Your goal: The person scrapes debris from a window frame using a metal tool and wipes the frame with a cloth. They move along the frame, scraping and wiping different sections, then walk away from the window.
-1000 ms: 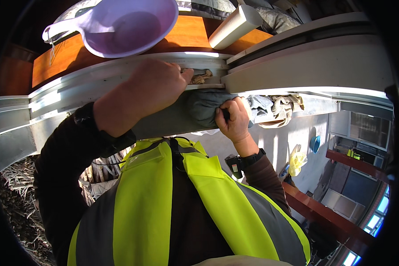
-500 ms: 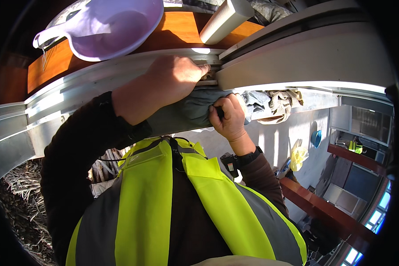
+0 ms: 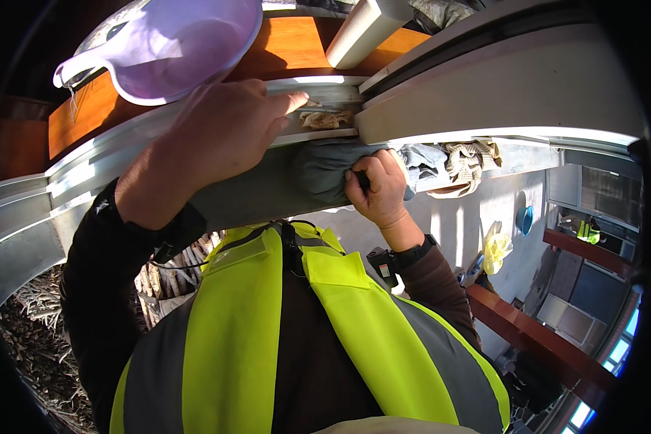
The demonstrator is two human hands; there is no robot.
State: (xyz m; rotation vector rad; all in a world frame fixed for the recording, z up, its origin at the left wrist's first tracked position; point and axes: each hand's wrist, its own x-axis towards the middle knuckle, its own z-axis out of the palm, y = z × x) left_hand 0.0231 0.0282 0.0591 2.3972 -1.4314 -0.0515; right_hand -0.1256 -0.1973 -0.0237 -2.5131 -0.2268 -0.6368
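My left hand (image 3: 220,130) is over the pale window track (image 3: 286,129), its index finger stretched out to the right and the other fingers mostly hidden. A small pale sliver lies near that fingertip, too small to name. Just right of the hand, a crumpled brown scrap (image 3: 327,119), perhaps cloth or paper, sits in the track beside the end of the sliding window frame (image 3: 499,87). My right hand (image 3: 378,189) is curled closed at the grey cloth (image 3: 325,170), which is bunched on the near side of the sill.
A lilac plastic basin with a handle (image 3: 184,50) and a pale upright block (image 3: 369,32) stand on the orange-brown wooden surface (image 3: 293,43) beyond the track. A striped cloth (image 3: 470,165) lies right on the sill. Bundled sticks (image 3: 173,278) are at lower left.
My left hand has drawn back to the left along the track, leaving the brown scrap in plain sight. The right hand stays at the grey cloth.
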